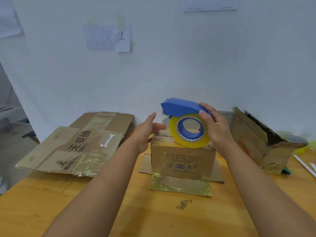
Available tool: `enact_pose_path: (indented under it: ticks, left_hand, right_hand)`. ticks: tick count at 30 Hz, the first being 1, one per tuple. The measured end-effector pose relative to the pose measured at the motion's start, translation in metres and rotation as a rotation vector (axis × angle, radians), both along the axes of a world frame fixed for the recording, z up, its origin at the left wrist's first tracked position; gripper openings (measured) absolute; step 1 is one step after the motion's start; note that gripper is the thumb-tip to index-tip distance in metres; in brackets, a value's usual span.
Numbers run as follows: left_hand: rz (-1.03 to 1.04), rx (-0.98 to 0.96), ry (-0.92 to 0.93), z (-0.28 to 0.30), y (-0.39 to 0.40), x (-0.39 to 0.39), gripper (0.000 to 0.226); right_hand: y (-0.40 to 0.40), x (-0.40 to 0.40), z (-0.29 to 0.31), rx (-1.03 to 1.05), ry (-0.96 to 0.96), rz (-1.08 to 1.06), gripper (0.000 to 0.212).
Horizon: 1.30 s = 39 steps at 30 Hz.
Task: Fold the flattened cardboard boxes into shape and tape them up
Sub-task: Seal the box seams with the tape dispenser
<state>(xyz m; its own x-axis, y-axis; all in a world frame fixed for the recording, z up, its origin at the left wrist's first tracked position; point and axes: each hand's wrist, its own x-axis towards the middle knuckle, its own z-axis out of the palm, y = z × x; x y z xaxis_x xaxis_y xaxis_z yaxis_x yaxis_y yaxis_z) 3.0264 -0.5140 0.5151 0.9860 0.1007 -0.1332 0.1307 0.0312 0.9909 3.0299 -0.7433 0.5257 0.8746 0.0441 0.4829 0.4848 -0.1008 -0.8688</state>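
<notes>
Centrally, tape dispenser [186,123] above folded box [183,159]

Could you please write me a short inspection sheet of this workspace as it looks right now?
Surface: wooden table, dark stain near the front.
Job's things: small box upright at centre, taped; flattened boxes at left; tape dispenser above the small box.
Clutter: open box tipped at right; white strips at the right edge.
Hands: right hand grips the dispenser; left hand open beside the small box.
Cables: nothing seen.
Surroundings: white wall with paper notes.
</notes>
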Motion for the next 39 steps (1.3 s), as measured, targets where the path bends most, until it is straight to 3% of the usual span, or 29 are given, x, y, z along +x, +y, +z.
enact_pose_path:
  ticks: [10,12,16,20,29,39]
  left_hand:
    - [0.029,-0.141,-0.001,0.009,0.005,0.009,0.016]
    - [0.026,-0.137,-0.015,0.009,0.007,0.011,0.016]
    - [-0.039,-0.190,-0.023,0.011,0.014,0.010,0.018]
    - [-0.002,-0.235,-0.046,0.013,0.018,0.011,0.011]
    - [0.091,-0.263,-0.011,0.020,0.019,0.021,0.006]
    - [0.151,-0.302,0.055,-0.002,0.042,0.025,0.005]
  right_hand:
    - [0.004,0.005,0.004,-0.047,0.019,-0.005,0.024]
    - [0.004,0.004,0.005,-0.050,0.026,-0.002,0.025]
    - [0.005,0.001,0.009,-0.059,0.033,0.017,0.050]
    - [0.000,0.002,0.019,-0.075,0.058,0.070,0.056]
    - [-0.007,0.015,0.055,-0.248,0.056,0.176,0.058]
    - [-0.026,0.028,0.053,-0.345,0.068,0.158,0.040]
